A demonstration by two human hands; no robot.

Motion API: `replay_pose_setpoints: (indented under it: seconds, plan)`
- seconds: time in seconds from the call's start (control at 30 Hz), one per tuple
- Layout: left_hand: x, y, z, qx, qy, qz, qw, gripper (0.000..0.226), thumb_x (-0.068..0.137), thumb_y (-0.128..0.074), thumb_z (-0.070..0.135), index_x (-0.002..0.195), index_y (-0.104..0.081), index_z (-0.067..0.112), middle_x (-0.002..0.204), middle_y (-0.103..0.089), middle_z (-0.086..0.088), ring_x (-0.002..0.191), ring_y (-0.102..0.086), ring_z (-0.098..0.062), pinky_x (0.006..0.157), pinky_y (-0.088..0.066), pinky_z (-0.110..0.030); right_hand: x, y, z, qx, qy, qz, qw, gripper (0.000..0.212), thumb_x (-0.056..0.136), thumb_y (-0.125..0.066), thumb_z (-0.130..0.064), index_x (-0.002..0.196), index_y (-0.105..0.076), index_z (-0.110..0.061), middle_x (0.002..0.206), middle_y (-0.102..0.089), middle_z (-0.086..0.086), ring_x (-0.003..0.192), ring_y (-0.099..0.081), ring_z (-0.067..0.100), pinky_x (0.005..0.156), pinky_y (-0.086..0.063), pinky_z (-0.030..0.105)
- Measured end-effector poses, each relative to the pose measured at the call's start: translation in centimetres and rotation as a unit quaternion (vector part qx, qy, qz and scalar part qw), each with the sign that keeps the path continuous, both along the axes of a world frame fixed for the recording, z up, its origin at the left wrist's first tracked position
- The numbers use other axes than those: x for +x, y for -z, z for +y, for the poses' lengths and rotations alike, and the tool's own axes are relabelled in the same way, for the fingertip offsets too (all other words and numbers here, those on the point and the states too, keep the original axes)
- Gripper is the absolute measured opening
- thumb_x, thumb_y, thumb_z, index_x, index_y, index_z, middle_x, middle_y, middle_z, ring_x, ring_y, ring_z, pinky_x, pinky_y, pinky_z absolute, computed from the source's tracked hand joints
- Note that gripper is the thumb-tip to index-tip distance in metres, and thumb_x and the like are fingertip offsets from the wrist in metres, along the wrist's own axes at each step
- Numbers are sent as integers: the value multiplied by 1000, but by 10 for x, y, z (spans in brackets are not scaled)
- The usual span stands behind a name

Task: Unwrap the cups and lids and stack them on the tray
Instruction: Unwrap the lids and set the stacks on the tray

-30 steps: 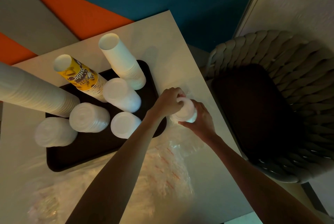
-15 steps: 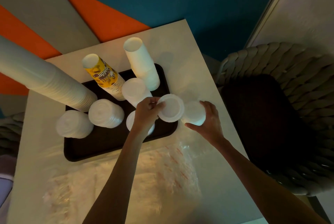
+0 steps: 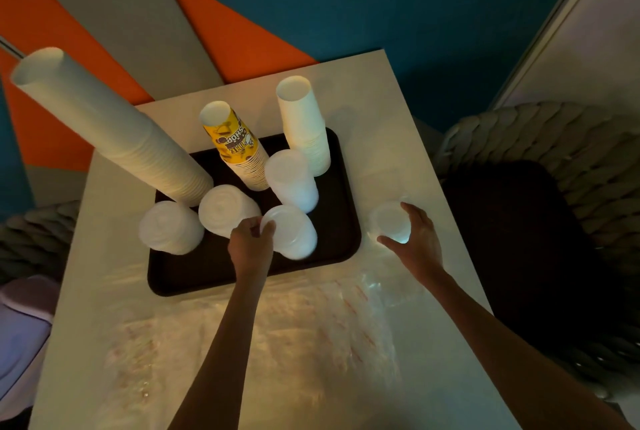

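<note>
The left hand point(image 3: 251, 243) sits at the centre of the frame, over the near part of the dark tray point(image 3: 207, 272). Its thumb and curled fingers pinch the left rim of the top lid point(image 3: 281, 225), which lies flat on the front lid stack point(image 3: 300, 245). The lid extends to the right of the fingertips, away from the palm.

The right hand point(image 3: 417, 243) is right of centre, off the tray, on the pale table point(image 3: 398, 138). It curls round a small lid pile point(image 3: 389, 221) standing on the tabletop just beside the tray's right rim. The thumb lies below the pile and the fingers wrap its right and upper side, so the pile sits up and left of the palm.

On the tray stand three more lid stacks point(image 3: 292, 180) and three cup stacks: a tall white one point(image 3: 104, 124) reaching to the upper left, a yellow-printed one point(image 3: 235, 143) and a shorter white one point(image 3: 304, 124). Crumpled clear wrap point(image 3: 277, 343) covers the table in the lower part of the frame.
</note>
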State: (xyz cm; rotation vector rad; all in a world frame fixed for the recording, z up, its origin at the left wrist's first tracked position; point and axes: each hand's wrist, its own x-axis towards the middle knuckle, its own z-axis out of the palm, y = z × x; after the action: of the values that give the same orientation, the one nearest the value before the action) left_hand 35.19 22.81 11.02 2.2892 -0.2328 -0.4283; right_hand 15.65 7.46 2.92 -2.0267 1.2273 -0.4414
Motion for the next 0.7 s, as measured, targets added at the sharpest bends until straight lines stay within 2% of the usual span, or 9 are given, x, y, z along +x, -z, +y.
replay_pose_setpoints:
  seconds: [0.13, 0.23, 0.33, 0.43, 0.7]
  plan:
    - [-2, 6, 3, 9, 29, -16, 999, 31, 94, -54, 17, 117, -61, -2, 110, -64, -17, 93, -52, -17, 77, -38, -27, 0, -1, 2, 5, 6, -12, 1000, 79, 71, -82, -30, 137, -44, -8, 138, -50, 12, 127, -46, 28, 102, -42, 44]
    - [-3, 11, 4, 3, 62, -30, 998, 37, 95, -54, 25, 122, -57, 1, 119, -59, -19, 108, -56, -28, 81, -42, -30, 0, -1, 1, 6, 7, -11, 1000, 79, 71, -81, -32, 137, -45, -9, 138, -50, 12, 127, -47, 28, 101, -41, 43]
    - [-10, 10, 5, 24, 98, -26, 995, 71, 85, -66, 39, 140, -38, 5, 138, -41, -15, 124, -44, -29, 98, -43, -39, 0, 0, 1, 7, 9, -8, 1000, 79, 71, -81, -33, 137, -45, -10, 138, -50, 11, 127, -47, 28, 101, -41, 42]
    - [-16, 12, 6, 53, 148, -66, 985, 94, 72, -78, 44, 145, -29, 8, 143, -35, -12, 128, -39, -27, 102, -42, -42, -1, 0, 1, 10, 9, -5, 1000, 80, 71, -81, -34, 138, -44, -10, 139, -50, 11, 127, -47, 28, 102, -41, 43]
    - [-15, 19, 3, 72, 187, -94, 975, 93, 74, -77, 40, 146, -26, 10, 146, -36, -10, 132, -37, -27, 102, -41, -41, 0, -3, 1, 17, 7, -8, 1000, 79, 71, -81, -31, 138, -44, -10, 139, -50, 10, 127, -47, 27, 102, -41, 41]
